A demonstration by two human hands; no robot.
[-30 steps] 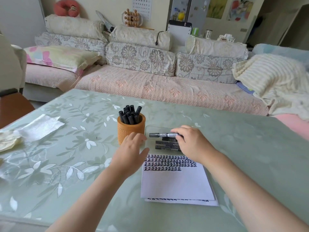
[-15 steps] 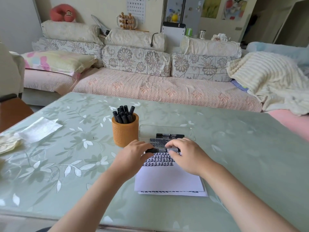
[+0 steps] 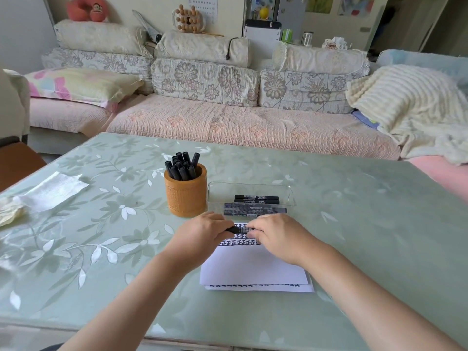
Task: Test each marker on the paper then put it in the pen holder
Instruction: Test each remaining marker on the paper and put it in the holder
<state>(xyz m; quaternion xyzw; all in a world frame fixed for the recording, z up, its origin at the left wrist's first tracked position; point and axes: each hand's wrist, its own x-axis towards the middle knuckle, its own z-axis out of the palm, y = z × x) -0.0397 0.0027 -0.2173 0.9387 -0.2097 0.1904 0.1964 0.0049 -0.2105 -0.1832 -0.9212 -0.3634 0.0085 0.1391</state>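
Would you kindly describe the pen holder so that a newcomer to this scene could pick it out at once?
On the green floral table before the sofa, look just left of the clear tray. The pen holder is an upright round orange-brown cup full of black markers, the only opaque standing container on the table.

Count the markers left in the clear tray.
2 show plainly, lying side by side along the clear tray: far marker, near marker. Dark blurred shapes behind its front wall may be more markers.
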